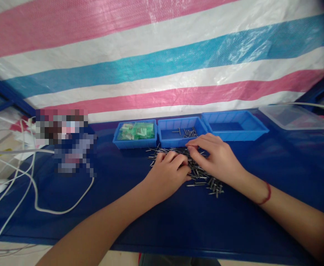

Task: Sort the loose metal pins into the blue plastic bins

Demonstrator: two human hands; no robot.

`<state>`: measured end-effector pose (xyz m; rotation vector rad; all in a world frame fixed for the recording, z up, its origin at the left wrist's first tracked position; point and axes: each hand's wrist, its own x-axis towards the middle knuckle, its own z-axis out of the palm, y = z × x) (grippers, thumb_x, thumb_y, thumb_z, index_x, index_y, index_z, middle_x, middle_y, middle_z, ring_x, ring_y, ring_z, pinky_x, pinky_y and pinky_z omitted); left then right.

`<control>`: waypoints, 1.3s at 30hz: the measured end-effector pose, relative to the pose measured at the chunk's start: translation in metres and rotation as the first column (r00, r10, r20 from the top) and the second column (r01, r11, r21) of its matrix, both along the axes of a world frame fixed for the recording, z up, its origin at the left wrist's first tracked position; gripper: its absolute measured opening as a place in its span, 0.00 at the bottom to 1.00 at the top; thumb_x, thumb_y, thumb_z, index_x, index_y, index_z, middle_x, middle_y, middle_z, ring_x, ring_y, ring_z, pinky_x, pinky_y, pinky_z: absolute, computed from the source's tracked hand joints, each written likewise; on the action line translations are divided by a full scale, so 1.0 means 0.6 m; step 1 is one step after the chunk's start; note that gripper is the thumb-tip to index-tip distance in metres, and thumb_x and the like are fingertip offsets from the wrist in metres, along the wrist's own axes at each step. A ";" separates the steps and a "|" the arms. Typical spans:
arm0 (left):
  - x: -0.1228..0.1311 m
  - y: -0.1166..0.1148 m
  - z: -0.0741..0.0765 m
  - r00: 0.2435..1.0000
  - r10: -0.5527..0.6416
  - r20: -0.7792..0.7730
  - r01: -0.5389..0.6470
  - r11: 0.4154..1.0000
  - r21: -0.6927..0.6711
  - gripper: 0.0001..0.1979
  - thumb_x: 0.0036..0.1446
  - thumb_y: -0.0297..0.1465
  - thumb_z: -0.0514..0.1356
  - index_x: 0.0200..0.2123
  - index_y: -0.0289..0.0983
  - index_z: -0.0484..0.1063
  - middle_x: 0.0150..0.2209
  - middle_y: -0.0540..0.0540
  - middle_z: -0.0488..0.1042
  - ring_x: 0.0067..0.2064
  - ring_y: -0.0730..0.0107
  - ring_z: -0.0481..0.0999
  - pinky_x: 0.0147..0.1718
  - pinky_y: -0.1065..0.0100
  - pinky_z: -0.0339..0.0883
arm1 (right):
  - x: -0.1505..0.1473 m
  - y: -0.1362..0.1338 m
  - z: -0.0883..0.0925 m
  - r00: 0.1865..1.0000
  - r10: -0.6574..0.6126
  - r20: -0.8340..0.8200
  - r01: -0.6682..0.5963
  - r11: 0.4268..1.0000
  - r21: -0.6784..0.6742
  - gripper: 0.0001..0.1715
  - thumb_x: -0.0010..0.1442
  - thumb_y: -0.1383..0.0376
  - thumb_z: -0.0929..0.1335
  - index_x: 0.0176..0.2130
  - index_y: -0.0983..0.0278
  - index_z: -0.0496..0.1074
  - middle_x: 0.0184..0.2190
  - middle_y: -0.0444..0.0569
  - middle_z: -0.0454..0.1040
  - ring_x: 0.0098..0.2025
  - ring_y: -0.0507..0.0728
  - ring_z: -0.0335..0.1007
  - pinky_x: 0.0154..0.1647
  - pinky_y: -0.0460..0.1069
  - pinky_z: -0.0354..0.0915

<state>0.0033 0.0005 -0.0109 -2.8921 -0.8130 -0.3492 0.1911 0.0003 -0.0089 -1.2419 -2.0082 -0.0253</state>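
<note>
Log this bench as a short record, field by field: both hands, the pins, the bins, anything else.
left hand: curled, resting on the pin pile
right hand: fingers stretched over the pile; red cord at wrist
pin pile: loose metal pins on blue table
left bin: green and white pieces
middle bin: a few pins
right bin: blue, end of the row
other: white cable, clear tray

The dark blue table (234, 221) carries three blue bins along its far edge: left bin (134, 143) (green and white pieces inside), middle bin (173, 142), right bin (239, 135). Loose metal pins (203, 175) lie before the middle one. A white cable (56, 211) loops at left, and a clear tray (295, 117) lies far right.
</note>
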 end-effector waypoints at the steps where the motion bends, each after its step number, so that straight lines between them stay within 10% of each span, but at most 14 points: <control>1: 0.000 -0.001 0.001 1.000 0.001 0.002 -0.001 1.000 -0.007 0.07 0.60 0.37 0.60 0.37 0.40 0.72 0.45 0.48 0.69 0.48 0.63 0.64 0.41 0.62 0.53 | 0.000 0.000 0.000 1.000 0.000 0.000 0.000 1.000 0.002 0.09 0.61 0.67 0.64 0.31 0.62 0.73 0.31 0.48 0.77 0.34 0.58 0.71 0.37 0.53 0.61; 21: -0.001 -0.009 0.011 0.999 -0.014 -0.049 0.011 0.998 -0.061 0.06 0.63 0.34 0.57 0.36 0.39 0.71 0.46 0.49 0.70 0.48 0.63 0.65 0.41 0.60 0.53 | -0.001 -0.003 0.003 1.000 0.015 -0.003 -0.015 0.999 -0.028 0.08 0.60 0.68 0.64 0.31 0.62 0.73 0.31 0.48 0.77 0.35 0.58 0.70 0.38 0.53 0.60; 39: 0.000 -0.009 0.001 0.997 0.074 -0.003 -0.072 0.983 0.168 0.07 0.65 0.27 0.50 0.37 0.35 0.67 0.42 0.45 0.72 0.45 0.61 0.68 0.39 0.61 0.56 | -0.001 -0.008 0.006 0.999 0.043 -0.013 -0.044 0.999 -0.013 0.08 0.60 0.69 0.64 0.31 0.63 0.73 0.30 0.47 0.77 0.34 0.57 0.69 0.39 0.53 0.59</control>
